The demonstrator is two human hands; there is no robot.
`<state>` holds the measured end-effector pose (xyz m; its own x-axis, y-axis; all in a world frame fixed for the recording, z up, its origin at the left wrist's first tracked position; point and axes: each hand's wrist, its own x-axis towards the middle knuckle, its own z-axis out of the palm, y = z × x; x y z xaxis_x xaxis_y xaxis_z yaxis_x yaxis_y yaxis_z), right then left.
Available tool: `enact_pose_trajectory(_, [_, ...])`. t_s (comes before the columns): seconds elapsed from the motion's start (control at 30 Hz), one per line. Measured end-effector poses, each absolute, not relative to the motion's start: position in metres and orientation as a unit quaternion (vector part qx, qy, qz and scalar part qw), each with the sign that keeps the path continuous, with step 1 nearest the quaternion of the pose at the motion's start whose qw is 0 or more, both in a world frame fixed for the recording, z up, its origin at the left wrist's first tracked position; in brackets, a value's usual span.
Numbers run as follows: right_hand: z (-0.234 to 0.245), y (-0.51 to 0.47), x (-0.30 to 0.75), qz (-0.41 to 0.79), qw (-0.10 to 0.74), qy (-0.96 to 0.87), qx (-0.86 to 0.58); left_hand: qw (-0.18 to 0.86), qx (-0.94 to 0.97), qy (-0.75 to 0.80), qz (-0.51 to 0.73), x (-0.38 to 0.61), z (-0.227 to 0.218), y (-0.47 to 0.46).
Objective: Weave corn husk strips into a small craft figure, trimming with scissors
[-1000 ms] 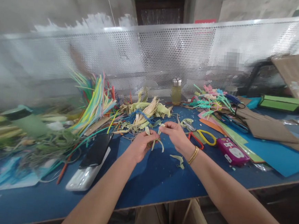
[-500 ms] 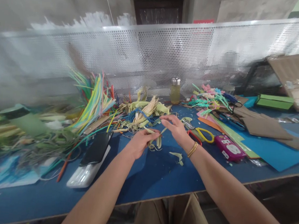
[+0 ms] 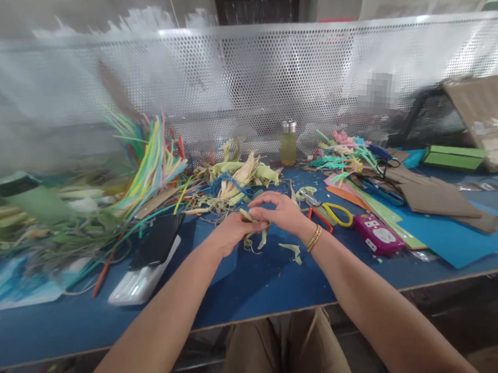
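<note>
In the middle of the blue table (image 3: 279, 292), my left hand (image 3: 230, 234) pinches a pale green strip of corn husk (image 3: 262, 240) between thumb and fingers, with curled ends hanging below. My right hand (image 3: 281, 213), a gold bracelet at its wrist, arches over the left one with its fingers closed at the top of the husk. The exact spot where its fingertips grip is partly hidden. A torn piece of husk (image 3: 292, 251) lies flat below my right hand. Just behind both hands is a heap of corn husks (image 3: 243, 177) with blue string in it.
Scissors with yellow handles (image 3: 336, 214) and a purple box (image 3: 378, 234) lie to the right, near coloured paper (image 3: 452, 237) and cardboard (image 3: 440, 196). At left are a phone (image 3: 156, 242), pipe cleaners (image 3: 151, 167) and tangled green fibres (image 3: 94, 237). A jar (image 3: 288, 143) stands behind.
My right hand has moved left and in over my left hand, its fingers now meeting at the husk. The whole view has shifted slightly.
</note>
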<state>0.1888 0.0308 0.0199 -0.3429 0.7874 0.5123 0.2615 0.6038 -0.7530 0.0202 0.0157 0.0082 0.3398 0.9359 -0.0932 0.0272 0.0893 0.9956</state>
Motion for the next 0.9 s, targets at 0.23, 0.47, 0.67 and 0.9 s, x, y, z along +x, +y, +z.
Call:
enact_pose_trajectory(0.23, [0.015, 0.031, 0.182, 0.237, 0.493, -0.769, -0.330, 0.554, 0.593, 0.458, 0.363, 0.023, 0.012, 0.013])
enact_pose_trajectory(0.47, [0.019, 0.035, 0.186, 0.422, 0.551, -0.638, -0.334, 0.506, 0.592, 0.469, 0.417, 0.023, 0.013, 0.014])
enact_pose_trajectory(0.67, [0.011, 0.047, 0.187, 0.398, 0.597, -0.600, -0.353, 0.513, 0.592, 0.476, 0.400, 0.026, 0.013, 0.012])
enact_pose_trajectory(0.9, [0.010, 0.054, 0.191, 0.396, 0.613, -0.578, -0.364, 0.584, 0.552, 0.436, 0.405, 0.028, 0.013, 0.011])
